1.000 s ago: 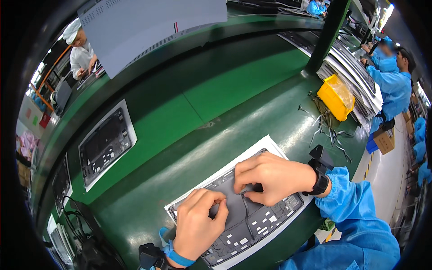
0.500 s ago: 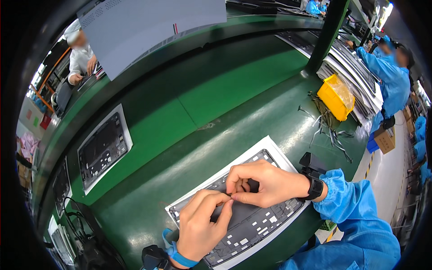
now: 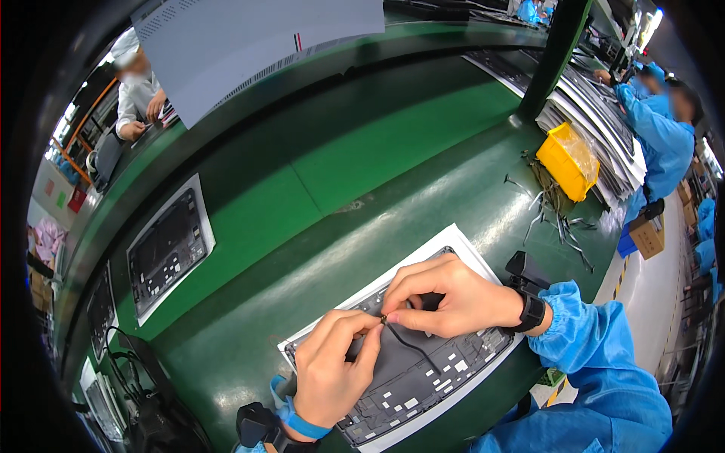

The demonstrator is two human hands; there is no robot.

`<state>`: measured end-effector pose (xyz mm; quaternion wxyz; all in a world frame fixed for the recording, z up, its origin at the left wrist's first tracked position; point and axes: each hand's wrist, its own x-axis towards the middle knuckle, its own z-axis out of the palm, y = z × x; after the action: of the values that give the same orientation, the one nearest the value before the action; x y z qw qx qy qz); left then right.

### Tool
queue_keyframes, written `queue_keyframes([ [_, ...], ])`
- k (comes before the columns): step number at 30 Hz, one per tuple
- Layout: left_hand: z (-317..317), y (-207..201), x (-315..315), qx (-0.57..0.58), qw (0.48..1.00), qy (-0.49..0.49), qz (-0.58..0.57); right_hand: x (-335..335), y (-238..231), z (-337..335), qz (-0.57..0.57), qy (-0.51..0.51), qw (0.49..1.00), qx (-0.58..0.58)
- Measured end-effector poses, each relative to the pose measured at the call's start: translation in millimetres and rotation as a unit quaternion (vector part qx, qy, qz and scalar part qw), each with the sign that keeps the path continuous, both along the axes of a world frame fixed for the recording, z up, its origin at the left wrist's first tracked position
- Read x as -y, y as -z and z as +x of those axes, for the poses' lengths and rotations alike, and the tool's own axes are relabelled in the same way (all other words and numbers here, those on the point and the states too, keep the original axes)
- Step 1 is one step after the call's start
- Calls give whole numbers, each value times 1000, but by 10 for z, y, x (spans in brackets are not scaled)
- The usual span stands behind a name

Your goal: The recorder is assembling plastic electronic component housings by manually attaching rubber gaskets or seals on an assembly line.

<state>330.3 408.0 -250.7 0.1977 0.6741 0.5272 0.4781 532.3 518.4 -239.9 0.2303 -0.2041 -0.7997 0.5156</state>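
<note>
Both hands meet over a dark flat device casing (image 3: 393, 374) dotted with small white patches, which lies on a white sheet (image 3: 462, 235). Fingertips of my left hand (image 3: 332, 370) and my right hand (image 3: 457, 298) pinch the end of a thin black cable (image 3: 411, 346) from opposite sides. That end looks small and brass-coloured; fingers partly cover it. From there the cable trails down to the right over the casing. I cannot tell whether its far end touches the casing. A blue wrist strap (image 3: 302, 425) is on my left wrist and a black band (image 3: 532, 311) on my right.
Loose dark cables (image 3: 555, 219) lie beside a yellow bin (image 3: 568, 162) at the right, by stacked panels (image 3: 604, 128). Another casing (image 3: 168, 249) rests at the left of the green table (image 3: 257, 302). A green post (image 3: 555, 64) rises at the back right. Co-workers (image 3: 661, 143) stand beyond.
The black cable has come into sight, trailing down to the right from my fingertips. Both hands have shifted slightly up and left, still pinched together. The casing stays on its sheet.
</note>
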Motion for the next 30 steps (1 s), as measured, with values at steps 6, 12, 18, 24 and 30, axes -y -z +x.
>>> queue_keyframes([
  [6,-74,15,-156,-46,998,4,52,-18,107,-42,98,38,993,-44],
  [12,-151,56,-245,-96,991,17,88,-24,51,-71,68,53,996,-18],
  [18,-188,68,-253,-88,992,34,83,-44,115,-79,54,40,995,-75],
  [24,-174,104,-253,-85,990,52,98,-67,124,-98,84,31,992,-94],
  [30,-185,108,-235,-137,985,29,102,-46,121,-101,51,35,996,-67],
])
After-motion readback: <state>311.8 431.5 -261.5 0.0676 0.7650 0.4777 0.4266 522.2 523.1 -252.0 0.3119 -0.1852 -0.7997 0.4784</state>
